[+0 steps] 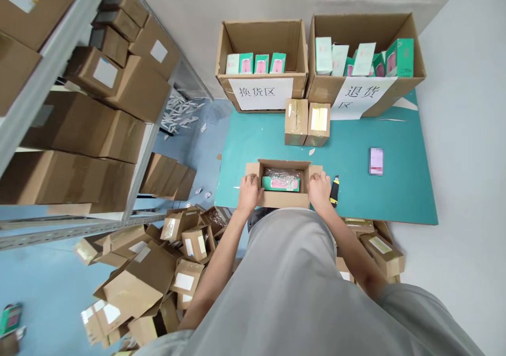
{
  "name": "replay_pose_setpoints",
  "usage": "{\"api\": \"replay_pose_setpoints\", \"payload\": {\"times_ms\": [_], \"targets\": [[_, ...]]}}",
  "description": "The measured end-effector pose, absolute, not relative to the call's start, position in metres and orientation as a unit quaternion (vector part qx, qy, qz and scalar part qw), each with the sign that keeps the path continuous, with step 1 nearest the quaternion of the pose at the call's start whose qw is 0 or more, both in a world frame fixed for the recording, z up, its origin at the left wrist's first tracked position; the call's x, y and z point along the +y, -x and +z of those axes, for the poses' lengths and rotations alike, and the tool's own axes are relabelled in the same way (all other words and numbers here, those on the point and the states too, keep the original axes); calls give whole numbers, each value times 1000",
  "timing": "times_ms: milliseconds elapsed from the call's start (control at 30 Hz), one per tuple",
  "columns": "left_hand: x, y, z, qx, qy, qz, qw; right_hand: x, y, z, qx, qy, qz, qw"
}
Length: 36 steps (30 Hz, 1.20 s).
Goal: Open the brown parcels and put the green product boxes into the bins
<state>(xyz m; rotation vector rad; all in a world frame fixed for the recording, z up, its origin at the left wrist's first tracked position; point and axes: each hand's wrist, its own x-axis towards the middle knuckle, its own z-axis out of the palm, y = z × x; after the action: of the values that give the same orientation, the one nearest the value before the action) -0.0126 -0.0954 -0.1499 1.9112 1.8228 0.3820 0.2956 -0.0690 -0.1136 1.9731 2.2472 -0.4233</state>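
Observation:
A small open cardboard box sits on the teal mat right in front of me. Inside it lies a green and pink product box under clear wrap. My left hand grips the box's left side, fingers curled over the flap. My right hand grips the right side the same way. A yellow and black utility knife lies on the mat just right of my right hand.
Two sealed small boxes stand behind on the mat. Two large open cartons with paper labels hold green product boxes. A phone lies at right. Metal shelving with cartons fills the left; several emptied boxes are heaped on the floor.

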Motion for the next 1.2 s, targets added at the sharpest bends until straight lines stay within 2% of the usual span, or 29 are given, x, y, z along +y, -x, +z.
{"api": "replay_pose_setpoints", "payload": {"times_ms": [167, 267, 367, 600, 867, 1200], "targets": [[-59, -11, -156, 606, -756, 67, 238, -42, -270, -121, 810, -567, -141, 56], [-40, -30, -158, 601, -767, -8, 225, -29, -248, -130, 840, -513, -151, 90], [-27, -43, -160, 597, -771, -53, 215, -21, -232, -138, 831, -518, -165, 118], [-23, -44, -174, 592, -775, -81, 207, -12, -236, -146, 776, -590, -175, 138], [-22, -50, -181, 532, -810, -108, 222, -26, -248, -150, 815, -524, -201, 143], [-22, -60, -178, 562, -792, -138, 194, -23, -240, -163, 828, -498, -180, 184]]}}
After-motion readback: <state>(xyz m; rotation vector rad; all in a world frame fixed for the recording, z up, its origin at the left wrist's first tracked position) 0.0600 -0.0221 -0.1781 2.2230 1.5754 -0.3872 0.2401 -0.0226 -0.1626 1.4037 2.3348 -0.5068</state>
